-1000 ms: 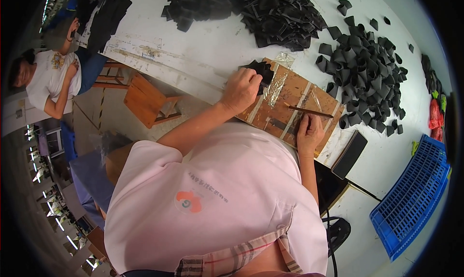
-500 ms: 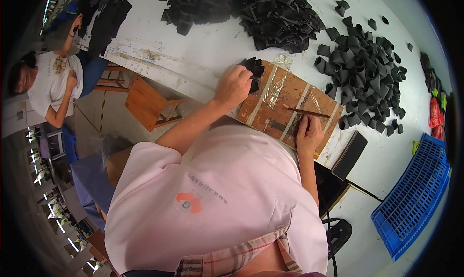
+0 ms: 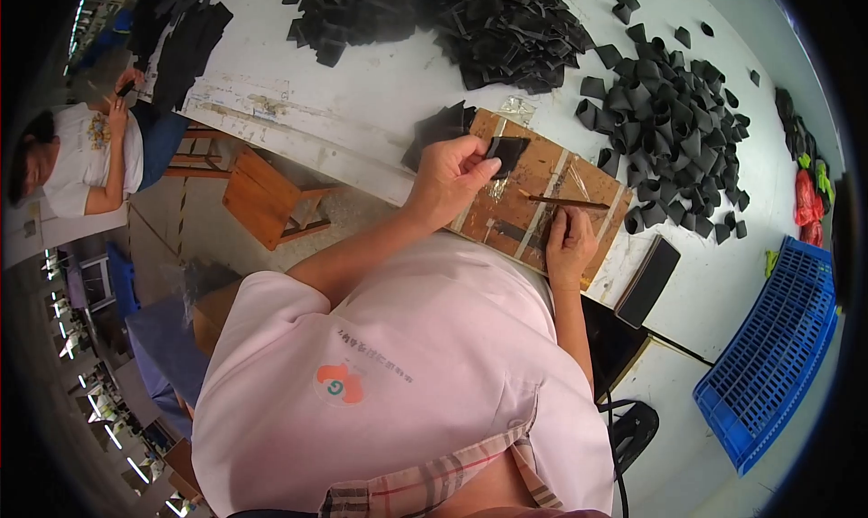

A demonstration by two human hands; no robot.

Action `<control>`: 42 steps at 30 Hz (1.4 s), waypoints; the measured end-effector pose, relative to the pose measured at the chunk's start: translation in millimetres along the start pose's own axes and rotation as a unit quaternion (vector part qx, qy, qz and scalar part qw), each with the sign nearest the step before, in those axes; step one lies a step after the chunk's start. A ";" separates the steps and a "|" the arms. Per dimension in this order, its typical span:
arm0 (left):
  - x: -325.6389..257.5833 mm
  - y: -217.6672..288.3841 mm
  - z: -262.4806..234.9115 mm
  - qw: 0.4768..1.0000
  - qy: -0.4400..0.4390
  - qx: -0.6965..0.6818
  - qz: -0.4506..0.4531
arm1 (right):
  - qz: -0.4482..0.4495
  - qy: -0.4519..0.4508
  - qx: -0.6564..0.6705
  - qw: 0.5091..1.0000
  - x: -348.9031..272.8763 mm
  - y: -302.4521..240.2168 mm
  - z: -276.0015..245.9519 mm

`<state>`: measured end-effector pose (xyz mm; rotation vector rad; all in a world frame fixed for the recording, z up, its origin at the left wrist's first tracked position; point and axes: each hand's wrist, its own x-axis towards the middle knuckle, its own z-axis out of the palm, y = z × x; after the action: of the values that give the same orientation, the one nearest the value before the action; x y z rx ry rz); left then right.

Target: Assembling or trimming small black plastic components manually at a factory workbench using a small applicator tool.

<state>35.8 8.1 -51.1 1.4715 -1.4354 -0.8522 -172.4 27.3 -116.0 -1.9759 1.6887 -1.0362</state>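
My left hand [image 3: 452, 179] pinches a small black fabric piece [image 3: 510, 154] between thumb and fingers, over the left part of a brown board [image 3: 597, 179] banded with clear tape. A thin brown stick [image 3: 568, 201] with a pale tip lies across the board's middle. Closed around its underside is my right hand [image 3: 570, 244], fingertips bent and partly hidden. More black fabric pieces [image 3: 438, 131] lie fanned out on the table, just beyond the left hand and against the board's left edge.
A heap of flat black pieces [image 3: 515, 34] lies at the far side of the white table [image 3: 371, 102]. Curled black loops [image 3: 665, 125] are piled at right. Nearby are a dark oblong block [image 3: 649, 281], a blue crate [image 3: 768, 355], a wooden stool [image 3: 267, 197] and another person [image 3: 86, 147] at left.
My left hand has drawn a black fabric piece from the stack and brought it right, over the board. My right hand stays by the stick. The other person's hands have come together.
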 end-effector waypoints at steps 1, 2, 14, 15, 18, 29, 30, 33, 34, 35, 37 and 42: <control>-3.5 4.9 1.4 0.983 -0.066 -0.142 -0.101 | 0.001 0.002 0.001 1.000 0.4 -1.3 -0.2; -6.8 7.2 3.1 0.931 -0.130 -0.278 -0.199 | 0.005 0.002 -0.003 1.000 0.9 -1.4 -0.4; -46.2 15.2 26.9 0.908 -0.155 -0.328 -0.210 | 0.249 -0.058 0.494 0.831 -8.6 -46.8 -14.6; -49.6 13.7 28.3 0.917 -0.175 -0.304 -0.191 | 0.259 -0.087 0.514 0.813 -10.7 -46.4 -14.4; -54.5 20.5 28.4 0.912 -0.188 -0.324 -0.171 | 0.274 -0.101 0.553 0.780 -12.3 -47.1 -16.6; -60.8 16.3 25.4 0.850 -0.248 -0.392 -0.248 | 0.316 -0.146 0.688 0.637 -27.1 -40.8 -27.9; -62.5 16.4 25.9 0.850 -0.248 -0.393 -0.247 | 0.314 -0.152 0.685 0.640 -28.3 -39.8 -28.0; -68.3 15.8 28.9 0.876 -0.230 -0.370 -0.206 | 0.323 -0.144 0.657 0.666 -29.8 -46.4 -30.6; -70.1 15.1 30.8 0.888 -0.219 -0.354 -0.197 | 0.323 -0.144 0.656 0.667 -30.4 -46.8 -31.0; -71.8 14.1 31.9 0.899 -0.207 -0.338 -0.188 | 0.294 -0.140 0.575 0.751 -31.0 -47.1 -31.2; -73.7 12.0 31.6 0.925 -0.195 -0.279 -0.169 | 0.258 -0.133 0.486 0.824 -31.1 -49.6 -31.9; -76.2 17.0 37.4 0.960 -0.134 -0.210 -0.126 | 0.019 -0.007 0.211 0.977 -31.4 -65.5 -39.3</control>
<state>-12.3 79.9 -57.3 1.2567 -1.1682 -1.4648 -155.2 80.3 -55.0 -1.6662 1.3539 -1.2426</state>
